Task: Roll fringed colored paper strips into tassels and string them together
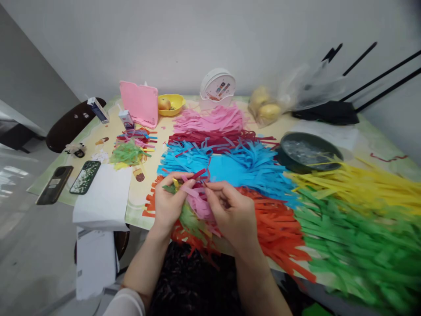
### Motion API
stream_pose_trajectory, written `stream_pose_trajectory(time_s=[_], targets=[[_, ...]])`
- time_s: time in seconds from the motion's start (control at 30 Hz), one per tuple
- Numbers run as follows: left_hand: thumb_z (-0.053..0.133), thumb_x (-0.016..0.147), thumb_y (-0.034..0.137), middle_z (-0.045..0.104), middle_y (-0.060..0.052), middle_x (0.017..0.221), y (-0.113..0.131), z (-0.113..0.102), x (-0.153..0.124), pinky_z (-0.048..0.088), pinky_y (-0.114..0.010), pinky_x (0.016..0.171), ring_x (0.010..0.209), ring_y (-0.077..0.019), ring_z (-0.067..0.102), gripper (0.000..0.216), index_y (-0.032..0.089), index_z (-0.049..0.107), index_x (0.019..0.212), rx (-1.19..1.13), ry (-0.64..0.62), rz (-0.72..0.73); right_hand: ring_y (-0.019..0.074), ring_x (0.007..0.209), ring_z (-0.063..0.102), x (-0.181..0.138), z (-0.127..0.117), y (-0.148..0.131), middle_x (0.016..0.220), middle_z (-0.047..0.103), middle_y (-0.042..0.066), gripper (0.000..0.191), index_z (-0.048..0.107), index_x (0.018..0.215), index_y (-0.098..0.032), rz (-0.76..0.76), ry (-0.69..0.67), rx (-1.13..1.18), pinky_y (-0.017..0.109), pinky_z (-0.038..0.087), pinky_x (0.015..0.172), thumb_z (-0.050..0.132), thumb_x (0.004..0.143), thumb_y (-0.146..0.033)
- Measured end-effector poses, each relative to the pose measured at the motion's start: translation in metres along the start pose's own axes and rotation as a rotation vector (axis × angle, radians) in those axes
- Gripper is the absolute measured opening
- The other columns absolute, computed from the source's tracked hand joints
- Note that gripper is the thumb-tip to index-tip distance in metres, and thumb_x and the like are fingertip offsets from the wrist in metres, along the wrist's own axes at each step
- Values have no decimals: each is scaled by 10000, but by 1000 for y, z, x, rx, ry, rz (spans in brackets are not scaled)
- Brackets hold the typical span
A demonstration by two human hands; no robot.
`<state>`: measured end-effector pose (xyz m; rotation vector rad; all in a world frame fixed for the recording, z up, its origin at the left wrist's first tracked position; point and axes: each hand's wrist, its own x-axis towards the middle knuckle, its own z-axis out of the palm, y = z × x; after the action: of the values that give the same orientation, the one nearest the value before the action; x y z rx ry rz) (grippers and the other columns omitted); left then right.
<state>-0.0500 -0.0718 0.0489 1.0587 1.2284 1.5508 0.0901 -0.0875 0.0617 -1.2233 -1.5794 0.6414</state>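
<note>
My left hand (169, 199) is closed around a bundle of mixed paper strips (196, 206), pink, green, yellow and dark red, held over the table's near edge. My right hand (230, 210) pinches the pink strips of the same bundle from the right. Under both hands lies a pile of orange strips (279, 228). Just beyond them spreads a blue pile (230, 164), then dark red strips (217, 138) and pink strips (210, 118).
Green strips (355, 237) and yellow strips (362, 182) cover the right side. A dark bowl (309, 153) sits behind them. Two phones (84, 176) and white paper (107, 197) lie at left, with a small mixed pile (130, 151), a pink case (138, 103) and a yellow fruit bowl (171, 103).
</note>
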Motion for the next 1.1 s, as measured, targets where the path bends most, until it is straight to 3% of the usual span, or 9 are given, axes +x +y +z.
stream_pose_trajectory(time_s=[0.47, 0.7, 0.93, 1.1], targets=[[738, 769, 172, 761, -28, 839, 5, 6, -4, 543, -270, 814, 838, -163, 703, 49, 201, 747, 808, 225, 12, 292, 78, 442, 464, -1, 0, 2, 547, 574, -36, 159, 662, 811, -169, 53, -17, 43, 196, 341, 443, 563, 896, -259], [728, 786, 214, 764, -47, 863, 4, 5, -3, 554, -285, 814, 847, -175, 713, 49, 181, 736, 821, 234, 34, 258, 82, 452, 473, -4, 0, 4, 545, 564, -38, 155, 667, 825, -165, 56, -7, 35, 200, 355, 463, 553, 892, -246], [717, 807, 176, 759, -28, 857, 2, 3, -4, 549, -277, 808, 838, -158, 699, 50, 202, 736, 845, 358, -4, 434, 73, 433, 406, -3, -2, 4, 525, 512, -55, 166, 679, 816, -169, 48, -21, 29, 198, 322, 439, 556, 893, -249], [713, 822, 197, 750, -34, 884, 0, 3, -4, 541, -264, 805, 853, -155, 693, 60, 195, 739, 876, 320, 11, 349, 75, 445, 430, -3, -4, 5, 536, 529, -48, 166, 679, 819, -166, 59, -9, 20, 195, 333, 450, 563, 892, -260]])
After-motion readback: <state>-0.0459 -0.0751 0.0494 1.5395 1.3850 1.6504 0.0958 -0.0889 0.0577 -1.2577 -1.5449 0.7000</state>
